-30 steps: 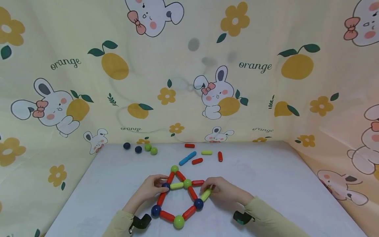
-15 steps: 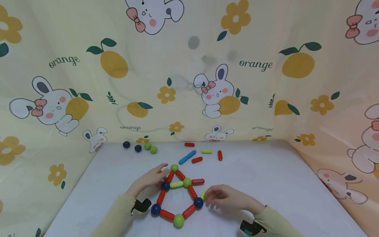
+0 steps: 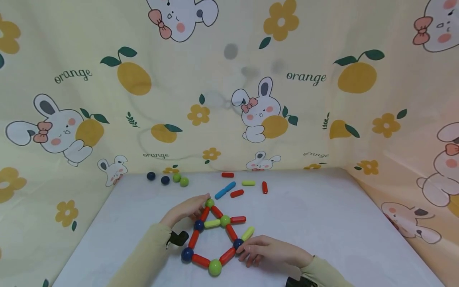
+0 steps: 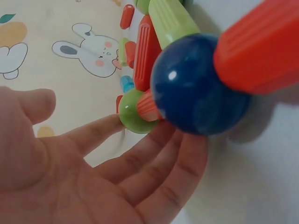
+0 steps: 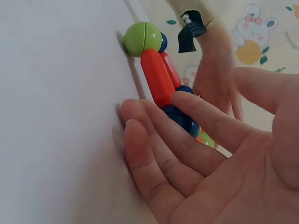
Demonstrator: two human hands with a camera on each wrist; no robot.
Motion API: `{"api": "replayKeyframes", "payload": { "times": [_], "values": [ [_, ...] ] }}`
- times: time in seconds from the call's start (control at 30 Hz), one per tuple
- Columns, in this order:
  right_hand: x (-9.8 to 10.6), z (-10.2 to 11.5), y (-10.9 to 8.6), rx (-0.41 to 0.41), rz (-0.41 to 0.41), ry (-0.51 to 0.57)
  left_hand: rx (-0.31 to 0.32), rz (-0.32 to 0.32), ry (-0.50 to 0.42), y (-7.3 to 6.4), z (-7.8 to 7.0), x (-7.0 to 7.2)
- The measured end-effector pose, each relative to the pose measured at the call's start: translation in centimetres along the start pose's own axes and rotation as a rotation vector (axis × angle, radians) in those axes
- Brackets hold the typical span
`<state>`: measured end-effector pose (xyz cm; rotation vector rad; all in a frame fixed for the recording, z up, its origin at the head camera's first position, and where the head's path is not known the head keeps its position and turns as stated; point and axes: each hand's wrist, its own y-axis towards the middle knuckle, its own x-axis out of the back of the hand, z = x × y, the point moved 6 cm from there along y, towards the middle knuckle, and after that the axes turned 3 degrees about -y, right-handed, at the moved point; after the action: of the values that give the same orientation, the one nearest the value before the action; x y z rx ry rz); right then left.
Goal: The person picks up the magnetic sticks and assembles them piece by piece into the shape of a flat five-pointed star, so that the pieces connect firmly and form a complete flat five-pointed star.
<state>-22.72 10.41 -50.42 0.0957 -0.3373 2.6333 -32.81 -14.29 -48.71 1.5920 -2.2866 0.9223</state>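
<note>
A flat frame of magnetic rods and balls lies mid-table in the head view. Its red rods and lime rod join green and blue balls. My left hand rests along its upper left side, thumb spread away; in the left wrist view the index fingertip meets the top green ball and other fingertips reach beside a blue ball. My right hand, fingers loosely extended, touches the right-hand blue ball. From that ball a lime rod sticks out, and a red rod juts from the green ball above.
Loose blue balls and green balls sit at the table's back left. Farther right lie blue rods, red rods and a lime rod. A patterned cloth hangs behind the table.
My left hand has let go of the left blue ball and moved up toward the top green ball. My right hand has released the lime rod and moved down to the blue ball.
</note>
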Motion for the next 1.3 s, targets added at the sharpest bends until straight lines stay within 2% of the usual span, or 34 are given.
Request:
{"api": "replayKeyframes", "payload": {
  "times": [0.17,0.37,0.5,0.6,0.73,0.9,0.97,1.07,1.2,1.3],
  "values": [
    [0.6,0.3,-0.4,-0.012,-0.019,0.020,-0.038,-0.012,-0.015,-0.3,0.6,0.5],
    [3.0,0.0,-1.5,-0.050,-0.135,-0.032,-0.086,-0.034,-0.065,-1.8,1.7,1.6],
    [5.1,-0.3,-2.2,-0.122,-0.245,-0.070,-0.118,0.031,-0.145,-3.5,2.6,1.4],
    [6.7,-0.5,-2.4,-0.174,-0.328,-0.088,-0.156,0.106,-0.171,-4.6,2.6,0.6],
    [8.5,-0.6,-2.2,-0.205,-0.405,-0.113,-0.184,0.212,-0.178,-5.8,1.9,-1.1],
    [9.8,-0.1,-2.5,-0.157,-0.435,-0.177,-0.172,0.330,-0.195,-6.9,1.3,-3.3],
    [10.2,-0.1,-3.2,-0.138,-0.452,-0.226,-0.163,0.351,-0.200,-7.2,1.1,-4.0],
    [10.1,-0.4,-4.3,-0.134,-0.454,-0.283,-0.149,0.347,-0.198,-7.5,1.0,-4.5],
    [9.7,-0.9,-5.1,-0.140,-0.452,-0.294,-0.134,0.334,-0.210,-7.7,0.7,-5.0],
    [9.7,-1.0,-5.1,-0.156,-0.514,-0.294,-0.118,0.360,-0.252,-7.7,0.5,-5.9]
  ]
}}
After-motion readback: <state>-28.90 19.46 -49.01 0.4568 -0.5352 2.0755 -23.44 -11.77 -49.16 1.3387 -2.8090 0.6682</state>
